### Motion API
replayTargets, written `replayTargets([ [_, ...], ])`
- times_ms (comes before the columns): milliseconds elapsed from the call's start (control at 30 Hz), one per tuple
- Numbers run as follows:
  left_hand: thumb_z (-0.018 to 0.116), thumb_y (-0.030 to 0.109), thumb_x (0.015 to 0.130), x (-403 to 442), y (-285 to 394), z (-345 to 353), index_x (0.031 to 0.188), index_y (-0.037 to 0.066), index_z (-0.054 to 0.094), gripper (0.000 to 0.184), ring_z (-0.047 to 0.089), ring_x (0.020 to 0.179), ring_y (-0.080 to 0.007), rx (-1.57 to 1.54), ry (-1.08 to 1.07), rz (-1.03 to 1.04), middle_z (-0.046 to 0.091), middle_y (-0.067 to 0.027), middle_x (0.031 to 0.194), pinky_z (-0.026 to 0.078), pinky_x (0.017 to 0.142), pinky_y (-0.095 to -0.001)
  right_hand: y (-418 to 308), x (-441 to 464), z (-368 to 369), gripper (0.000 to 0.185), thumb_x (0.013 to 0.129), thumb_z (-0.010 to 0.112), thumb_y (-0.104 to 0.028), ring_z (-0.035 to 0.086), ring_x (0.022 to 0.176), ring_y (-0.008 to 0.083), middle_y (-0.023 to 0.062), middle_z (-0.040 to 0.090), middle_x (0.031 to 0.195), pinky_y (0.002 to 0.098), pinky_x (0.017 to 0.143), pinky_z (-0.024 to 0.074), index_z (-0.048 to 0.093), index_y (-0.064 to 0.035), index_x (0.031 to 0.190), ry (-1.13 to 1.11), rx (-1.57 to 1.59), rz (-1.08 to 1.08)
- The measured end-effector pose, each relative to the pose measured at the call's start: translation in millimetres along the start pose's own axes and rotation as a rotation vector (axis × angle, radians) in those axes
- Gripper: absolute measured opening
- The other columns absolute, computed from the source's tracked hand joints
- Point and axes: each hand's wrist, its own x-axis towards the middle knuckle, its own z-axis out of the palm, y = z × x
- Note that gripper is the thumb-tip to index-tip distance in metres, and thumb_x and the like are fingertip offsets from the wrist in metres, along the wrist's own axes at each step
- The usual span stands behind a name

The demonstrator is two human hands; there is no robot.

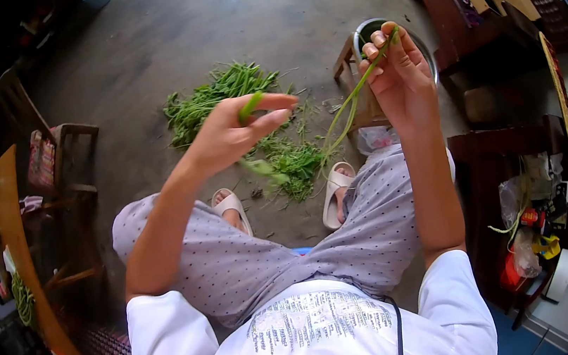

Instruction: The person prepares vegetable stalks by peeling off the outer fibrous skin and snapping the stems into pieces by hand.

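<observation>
My right hand [402,74] is raised, pinching the top of long, thin green vegetable stems [352,98] that hang down toward the floor. Fingers partly curled, my left hand [239,130] has a short bright green piece [249,108] between thumb and forefinger. Blurred green leaf [265,170] trails below that wrist. On the floor beyond it lies a heap of cut green stems [217,97]. Closer to my feet is a looser pile of leafy scraps [294,169]. Behind my right hand, a metal basin [368,26] is partly hidden.
A wooden stool [344,63] stands beneath the basin, near a clear plastic bag [375,139]. At left are a wooden chair [70,140] and a wooden board edge [23,245]. Dark wooden furniture [493,145] with an open, cluttered compartment stands at right. My sandals [331,200] flank the scraps.
</observation>
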Motion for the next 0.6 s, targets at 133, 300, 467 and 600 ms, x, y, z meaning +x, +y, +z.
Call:
replayTargets([
  [133, 0.058, 0.032, 0.092, 7.8, 7.9, 25.0, 0.112, 0.005, 0.065, 0.035, 0.04, 0.054, -0.0016, -0.271, 0.076, 0.184, 0.068, -0.0007, 0.087, 0.034, 0.05, -0.0193, 19.8, 0.5, 16.4, 0.018, 0.096, 0.05, -0.014, 0.056, 0.089, 0.0146, 0.0043, 0.057, 0.095, 0.0244, 0.072, 0.0466, 0.053, -0.0035, 0.111, 0.029, -0.09, 0.064],
  [300, 0.058, 0.032, 0.092, 7.3, 18.5, 21.6, 0.104, 0.006, 0.067, 0.031, 0.034, 0.049, 0.0004, -0.375, -0.075, -0.128, 0.065, 0.002, 0.079, 0.026, 0.044, -0.0174, 25.6, 3.5, 17.2, 0.016, 0.096, 0.052, -0.015, 0.059, 0.088, 0.0135, 0.0038, 0.058, 0.094, 0.0248, 0.073, 0.0484, 0.054, -0.0044, 0.107, 0.077, -0.127, 0.098],
  [467, 0.058, 0.03, 0.092, 3.9, 15.5, 21.1, 0.103, 0.004, 0.068, 0.03, 0.034, 0.049, 0.0003, -0.449, -0.14, -0.242, 0.06, 0.0029, 0.074, 0.024, 0.043, -0.0181, 8.0, 11.6, 0.1, 0.015, 0.095, 0.053, -0.015, 0.059, 0.086, 0.0142, 0.0045, 0.06, 0.091, 0.0254, 0.073, 0.0494, 0.055, -0.0036, 0.105, 0.177, -0.156, 0.014],
  [600, 0.055, 0.031, 0.094, 1.5, 11.0, 20.9, 0.106, 0.003, 0.067, 0.033, 0.034, 0.048, 0.0004, -0.488, -0.153, -0.233, 0.058, 0.0024, 0.077, 0.023, 0.042, -0.0173, 4.4, 12.3, -2.0, 0.016, 0.094, 0.054, -0.015, 0.061, 0.086, 0.0148, 0.0052, 0.061, 0.09, 0.0263, 0.074, 0.0501, 0.056, -0.0034, 0.105, 0.149, -0.127, -0.002],
])
